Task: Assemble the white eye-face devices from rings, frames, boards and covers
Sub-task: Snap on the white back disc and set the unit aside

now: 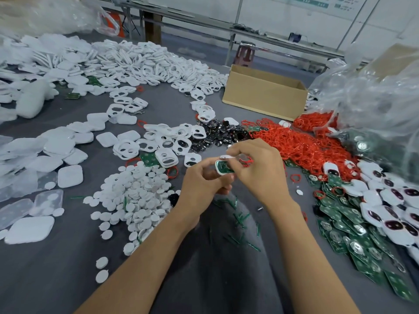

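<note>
My left hand (pixel 201 180) grips a white frame with a green board (pixel 223 167) seated in it, held above the grey table. My right hand (pixel 258 168) pinches a small white piece (pixel 227 156) just over that board, and a red ring (pixel 246 160) sits by its fingers. Red rings (pixel 301 141) lie heaped to the right. Green boards (pixel 353 236) spread at the near right beside finished white eye-face devices (pixel 390 223). White frames (pixel 167 143) lie ahead, white round discs (pixel 138 196) at the left, white square covers (pixel 68 155) further left.
An open cardboard box (pixel 265 94) stands at the back right. Clear plastic bags (pixel 371 98) rise at the far right. Dark lens pieces (pixel 217 132) lie between frames and rings. Green snapped-off strips (pixel 240 218) litter the cloth near my wrists.
</note>
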